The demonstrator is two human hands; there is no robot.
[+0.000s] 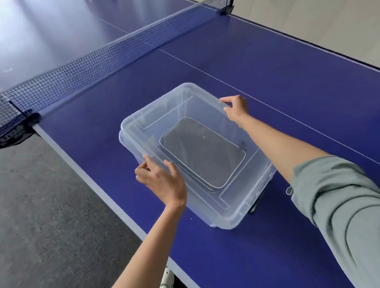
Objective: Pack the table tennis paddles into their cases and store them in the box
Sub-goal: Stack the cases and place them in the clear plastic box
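Note:
A clear plastic box (pixel 238 216) stands on the blue table tennis table (pixel 269 76). A clear lid (pixel 171 113) lies over the box, slightly askew. Through it I see a dark rectangular paddle case (pixel 203 152) lying flat inside, with another dark edge showing under it. My left hand (pixel 162 181) grips the lid's near left edge. At the far right corner of the lid, my right hand (pixel 235 107) holds on with its fingers curled over the rim. No bare paddle is in view.
The net (pixel 103 57) crosses the table beyond the box, with its clamp (pixel 12 132) at the left edge. The table's left edge runs close to the box, above a grey floor (pixel 33 220). A small dark object (pixel 258 203) peeks out under the box's near right side.

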